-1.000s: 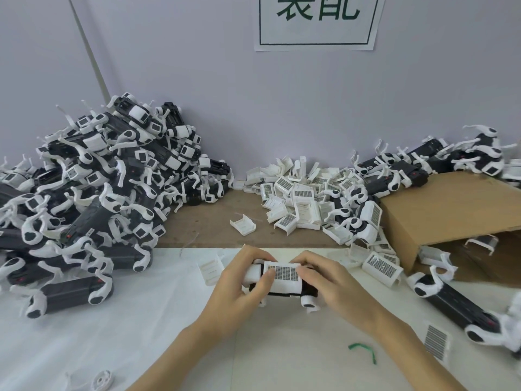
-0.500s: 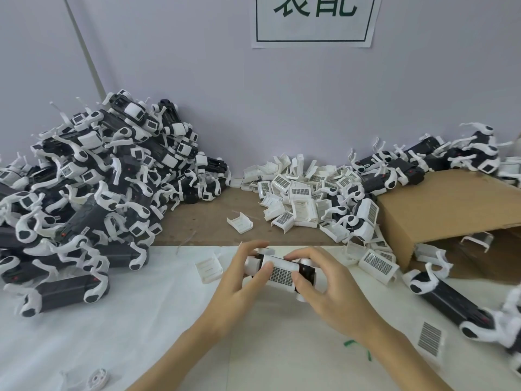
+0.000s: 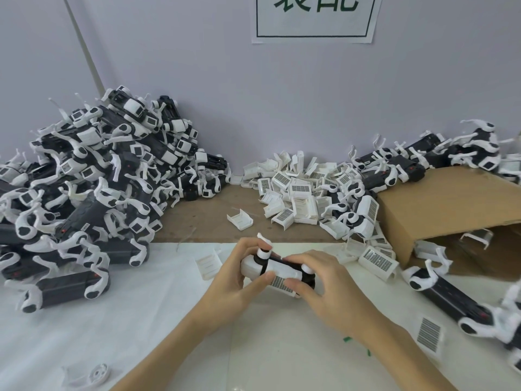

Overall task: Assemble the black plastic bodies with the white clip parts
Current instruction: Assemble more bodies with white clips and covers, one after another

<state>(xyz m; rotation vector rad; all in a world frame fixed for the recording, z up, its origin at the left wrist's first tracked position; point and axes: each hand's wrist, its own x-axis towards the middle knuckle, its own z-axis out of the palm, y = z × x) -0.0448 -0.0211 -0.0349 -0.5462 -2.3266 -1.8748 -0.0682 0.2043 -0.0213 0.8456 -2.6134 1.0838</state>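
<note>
1. Light is bright, even and diffuse; no source shows.
2. Shadows are faint, soft under the hands [image 3: 282, 283] and the pile [image 3: 93, 187].
3. No harsh glare.
4. Wide-angle bending curves the edges.
5. Right-edge parts [image 3: 465, 306] look motion-blurred.

A brown bench [image 3: 203, 221] is carrying a white sheet [image 3: 70, 328] under the fingers [image 3: 267, 276]; assembled units [image 3: 84, 176] are heaping left of them, loose white clips [image 3: 293, 193] beyond, a cardboard box [image 3: 451, 204] sitting right.

Black body [image 3: 308, 280] under white clip [image 3: 277, 273], tilted, seemingly seated.
</note>
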